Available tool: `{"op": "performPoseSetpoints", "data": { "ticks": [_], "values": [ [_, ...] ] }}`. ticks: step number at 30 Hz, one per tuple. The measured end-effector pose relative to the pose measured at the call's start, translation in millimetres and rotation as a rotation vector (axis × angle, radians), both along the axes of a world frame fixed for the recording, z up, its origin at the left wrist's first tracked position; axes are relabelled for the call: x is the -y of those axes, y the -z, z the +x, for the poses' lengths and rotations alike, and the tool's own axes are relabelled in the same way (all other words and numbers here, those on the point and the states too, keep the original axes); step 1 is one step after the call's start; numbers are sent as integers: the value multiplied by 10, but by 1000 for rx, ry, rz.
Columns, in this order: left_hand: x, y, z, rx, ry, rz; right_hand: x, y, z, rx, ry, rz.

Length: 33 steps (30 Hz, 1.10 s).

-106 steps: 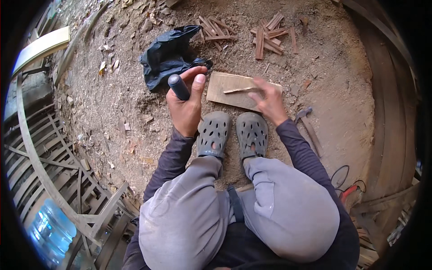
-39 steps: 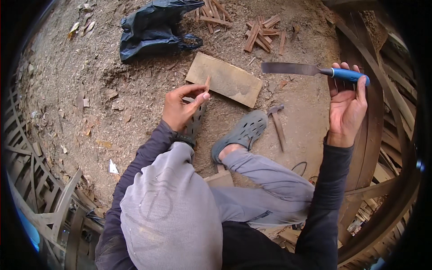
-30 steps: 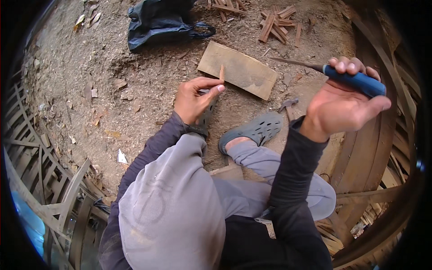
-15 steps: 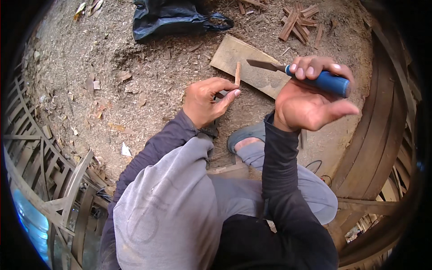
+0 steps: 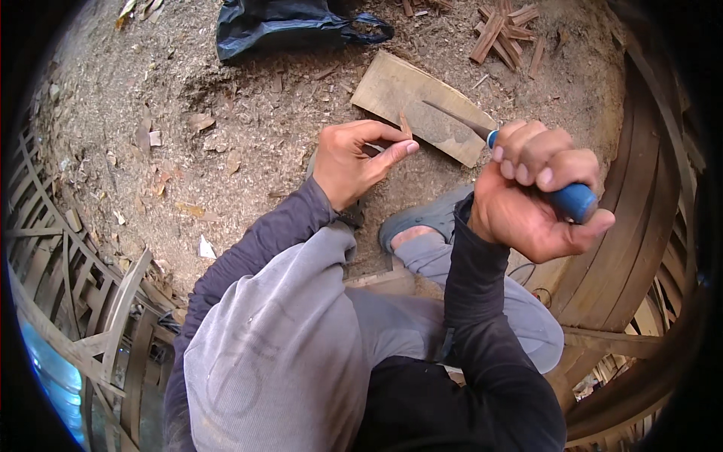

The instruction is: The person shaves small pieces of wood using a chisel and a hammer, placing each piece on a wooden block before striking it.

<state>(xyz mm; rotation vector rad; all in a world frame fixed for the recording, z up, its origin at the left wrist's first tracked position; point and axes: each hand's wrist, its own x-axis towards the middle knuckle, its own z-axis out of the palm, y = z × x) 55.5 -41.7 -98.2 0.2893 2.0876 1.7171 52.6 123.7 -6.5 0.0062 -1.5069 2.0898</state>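
Observation:
Between its thumb and forefinger, my left hand [image 5: 360,160] pinches a small reddish-brown wood stick [image 5: 404,125], whose upper end sticks out past the fingertips. Fingers curl around the blue handle of a chisel [image 5: 576,201] in my right hand [image 5: 536,184]; its thumb points outward. The narrow metal blade reaches left over a flat wooden board [image 5: 403,84] on the ground, its tip pointing up and left of the hand. The blade is seen nearly edge-on. The two hands are apart, and the lower end of the stick is hidden by the fingers.
A black plastic bag [image 5: 282,30] lies at the far side. Several split wood pieces [image 5: 501,38] are heaped at the far right. Wood chips cover the ground. Curved wooden ribs [image 5: 75,286] stand at left, planks [image 5: 633,226] at right. My sandalled foot [image 5: 422,222] is below the board.
My right hand has lowered slightly and turned, its fingers closing further around the handle; the blade now shows edge-on. The wood stick has tipped and shows less above my left fingertips.

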Motion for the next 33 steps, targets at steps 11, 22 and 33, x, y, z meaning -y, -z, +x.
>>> {"op": "performPoseSetpoints", "data": {
  "ticks": [11, 22, 33],
  "values": [
    [-25, 49, 107, 119, -67, 78, 51, -313, 62, -154, -130, 55],
    [-46, 6, 101, 73, -52, 52, 85, 103, 358, 28, 133, 279],
    [-87, 95, 107, 16, -79, 54, 87, 447, 125, 117, -112, 309]
  ]
}}
